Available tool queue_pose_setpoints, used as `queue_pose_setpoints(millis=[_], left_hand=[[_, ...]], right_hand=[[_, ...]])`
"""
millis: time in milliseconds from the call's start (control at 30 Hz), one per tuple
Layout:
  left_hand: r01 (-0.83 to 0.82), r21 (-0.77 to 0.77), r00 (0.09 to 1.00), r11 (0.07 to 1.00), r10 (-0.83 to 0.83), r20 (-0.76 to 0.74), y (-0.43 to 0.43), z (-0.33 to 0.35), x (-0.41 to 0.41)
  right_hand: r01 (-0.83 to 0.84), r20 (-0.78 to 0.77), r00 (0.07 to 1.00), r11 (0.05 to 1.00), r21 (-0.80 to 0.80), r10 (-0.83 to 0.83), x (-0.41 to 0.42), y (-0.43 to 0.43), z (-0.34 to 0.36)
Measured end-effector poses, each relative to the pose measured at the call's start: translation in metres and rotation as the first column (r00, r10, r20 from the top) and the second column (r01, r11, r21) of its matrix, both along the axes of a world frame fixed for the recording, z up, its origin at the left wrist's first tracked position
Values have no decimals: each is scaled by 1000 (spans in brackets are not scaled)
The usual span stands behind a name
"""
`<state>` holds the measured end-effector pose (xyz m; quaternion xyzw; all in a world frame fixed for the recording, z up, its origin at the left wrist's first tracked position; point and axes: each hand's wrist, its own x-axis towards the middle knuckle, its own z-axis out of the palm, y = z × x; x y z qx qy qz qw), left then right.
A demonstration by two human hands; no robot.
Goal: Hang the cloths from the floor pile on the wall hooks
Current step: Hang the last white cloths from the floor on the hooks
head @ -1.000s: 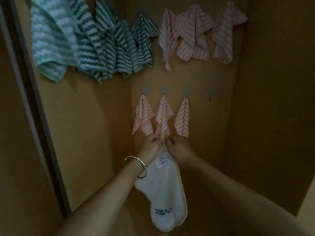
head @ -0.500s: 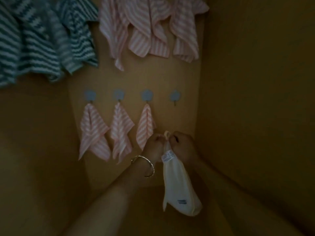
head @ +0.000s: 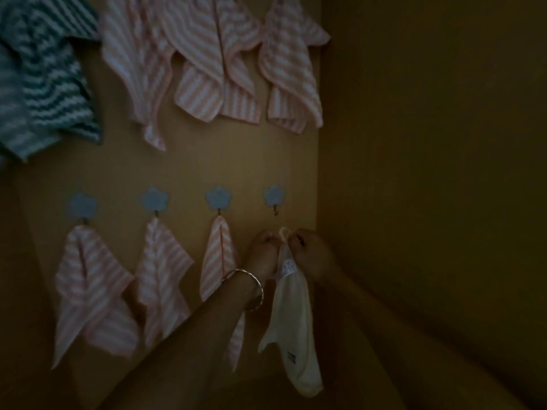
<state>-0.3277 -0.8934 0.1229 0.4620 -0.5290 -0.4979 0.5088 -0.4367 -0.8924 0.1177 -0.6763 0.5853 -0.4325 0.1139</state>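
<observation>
Pinching the loop of the plain cream cloth (head: 296,335) with my left hand (head: 262,253) and right hand (head: 310,253), just under the bare blue flower-shaped hook (head: 275,198) mid-frame; three pink striped cloths (head: 219,261) already hang leftward. Floor pile unseen.

Really dim shot, everything sunk in a murky yellow-brown cast. The back wall (head: 189,170) catches the most light; the side wall (head: 438,179) on the right falls off to near black toward the bottom corner. Where the light comes from can't be told. The white cloth (head: 296,321) is the brightest patch, its label too soft to read. The green striped cloths (head: 44,84) at the left edge are smeared and stretched. A bangle (head: 251,288) shows a faint glint, and the forearms are dark shapes.
</observation>
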Motion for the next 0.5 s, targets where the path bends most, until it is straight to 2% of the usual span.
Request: queue_pose_setpoints(millis=[267, 400, 500], left_hand=[[-46, -58, 997, 997, 42, -66, -59, 18, -5], [-66, -70, 998, 995, 65, -16, -75, 17, -8], [-101, -107, 994, 989, 104, 26, -78, 20, -12]], right_hand=[[72, -8, 997, 997, -34, -73, 8, -50, 18], [102, -52, 993, 994, -35, -104, 10, -63, 21], [91, -13, 996, 996, -17, -91, 7, -70, 21]])
